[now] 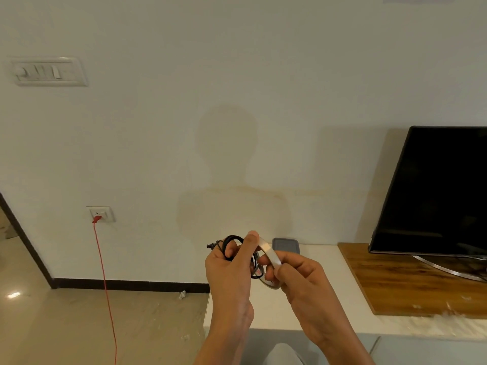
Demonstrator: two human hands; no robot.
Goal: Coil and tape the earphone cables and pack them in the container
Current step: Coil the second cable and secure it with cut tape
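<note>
Black earphone cable (233, 242), wound into a small coil, is sitting in the left hand (229, 270), whose fingers are curling round the loops and gripping them. A short dark end of the cable is sticking out to the left of the fingers. The left thumb is reaching up and to the right, its tip lying against the top edge of a thin, pale tape roll (270, 252). The right hand (297, 275) is clasping that roll from the right, with its fingers bent round the ring. Coil and roll are touching and partly overlapping between the two hands, which are hovering above the near left corner of a white bench (329, 280).

Just beyond the hands, a grey container (286, 245) with rounded corners is lying on the far edge of the bench, against the wall. Whether it is open or lidded cannot be told. To the right, a wooden board (395, 280) is covering part of the bench and carrying a dark television (434, 191) on a curved metal foot.

On the left, a red cord (105, 285) is hanging from a wall socket (101, 214) down to the tiled floor (92, 325). A white switch panel (48, 71) is sitting higher on the wall at the far left. A person's shadow is falling on the wall above the hands.
</note>
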